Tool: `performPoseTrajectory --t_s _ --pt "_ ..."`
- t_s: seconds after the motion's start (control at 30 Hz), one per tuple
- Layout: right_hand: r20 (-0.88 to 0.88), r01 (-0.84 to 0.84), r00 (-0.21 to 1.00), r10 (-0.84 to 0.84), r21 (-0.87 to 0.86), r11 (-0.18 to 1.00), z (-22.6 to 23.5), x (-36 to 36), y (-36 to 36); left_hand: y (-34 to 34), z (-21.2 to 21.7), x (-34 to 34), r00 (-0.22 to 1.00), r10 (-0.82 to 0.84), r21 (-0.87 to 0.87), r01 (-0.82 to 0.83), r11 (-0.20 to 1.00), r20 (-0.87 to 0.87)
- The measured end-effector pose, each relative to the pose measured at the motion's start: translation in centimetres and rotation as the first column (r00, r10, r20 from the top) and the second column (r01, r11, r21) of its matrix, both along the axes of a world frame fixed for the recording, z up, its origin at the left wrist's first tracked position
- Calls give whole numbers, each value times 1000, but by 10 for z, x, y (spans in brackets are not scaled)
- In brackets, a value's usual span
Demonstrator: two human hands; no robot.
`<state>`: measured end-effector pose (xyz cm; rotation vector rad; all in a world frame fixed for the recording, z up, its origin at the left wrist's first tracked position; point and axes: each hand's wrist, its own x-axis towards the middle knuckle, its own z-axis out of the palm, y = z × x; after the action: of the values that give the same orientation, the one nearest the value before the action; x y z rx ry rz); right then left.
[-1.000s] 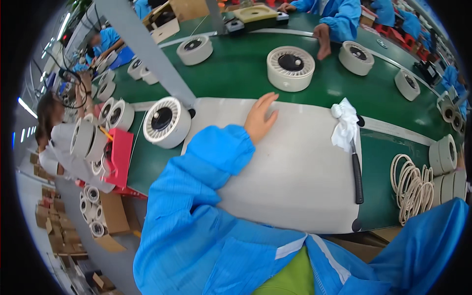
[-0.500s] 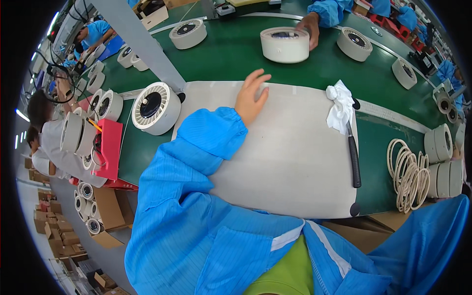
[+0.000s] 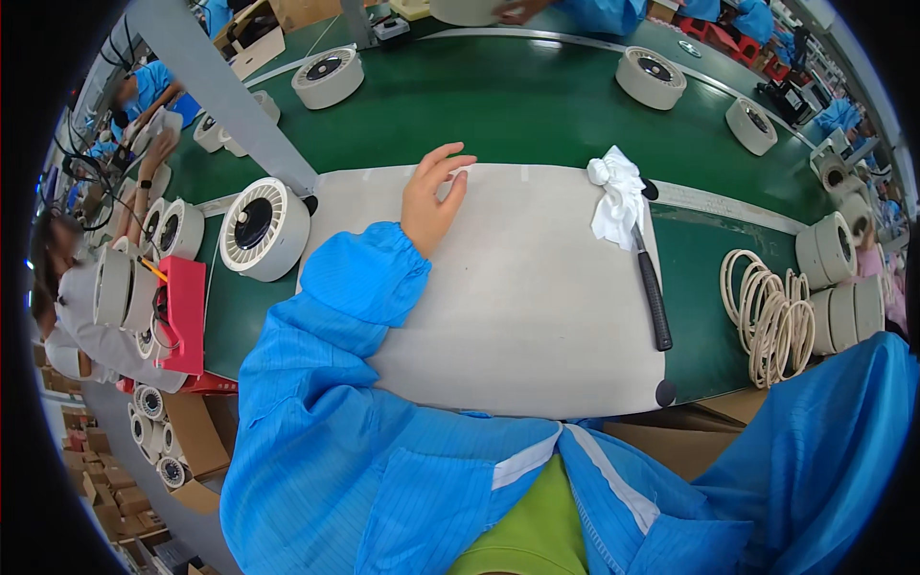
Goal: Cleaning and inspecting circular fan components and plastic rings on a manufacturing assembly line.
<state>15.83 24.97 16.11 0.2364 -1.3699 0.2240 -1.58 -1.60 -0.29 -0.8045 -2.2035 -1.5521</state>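
Note:
My left hand [image 3: 433, 203] rests over the far left part of a pale grey mat [image 3: 537, 307]. Its fingers are spread a little, and they hold nothing. The nearest housing to it is a round white fan unit [image 3: 265, 230] with a slotted ring and a dark centre, tilted at the mat's left. Of my right arm only the blue sleeve [image 3: 834, 422] shows at the lower right; the hand is out of sight. On the mat's right edge lies a crumpled white cloth [image 3: 616, 196] around the head end of a black-handled tool [image 3: 654, 302].
Beyond the mat runs a green conveyor [image 3: 498, 96] carrying white round units [image 3: 651, 79]. Across it, a co-worker's hand [image 3: 522, 10] is at another unit [image 3: 465, 10]. Coiled cream cable [image 3: 771, 321] and stacked white housings [image 3: 826, 251] stand right; a red bin [image 3: 182, 316] and grey post [image 3: 225, 86] left.
The co-worker's hand and the white unit beside it have moved away to the far side of the conveyor. My left hand stays over the mat, while the whole view has shifted.

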Motion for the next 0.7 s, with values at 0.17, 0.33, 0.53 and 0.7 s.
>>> performPoseTrajectory --t_s 0.17,0.33,0.53,0.7 --pt "-72 -82 994 87 67 994 17 5 10 -1 20 7 999 20 45 -17 999 -48" --pt "-119 -152 980 161 84 985 18 15 12 0 18 11 1000 21 5 -21 1000 -23" --pt "-142 -225 961 239 105 969 18 30 17 4 5 10 1000 -13 -19 12 1000 -13" --pt "-140 -211 963 230 138 968 23 62 25 8 5 6 998 -40 -42 37 998 -58"
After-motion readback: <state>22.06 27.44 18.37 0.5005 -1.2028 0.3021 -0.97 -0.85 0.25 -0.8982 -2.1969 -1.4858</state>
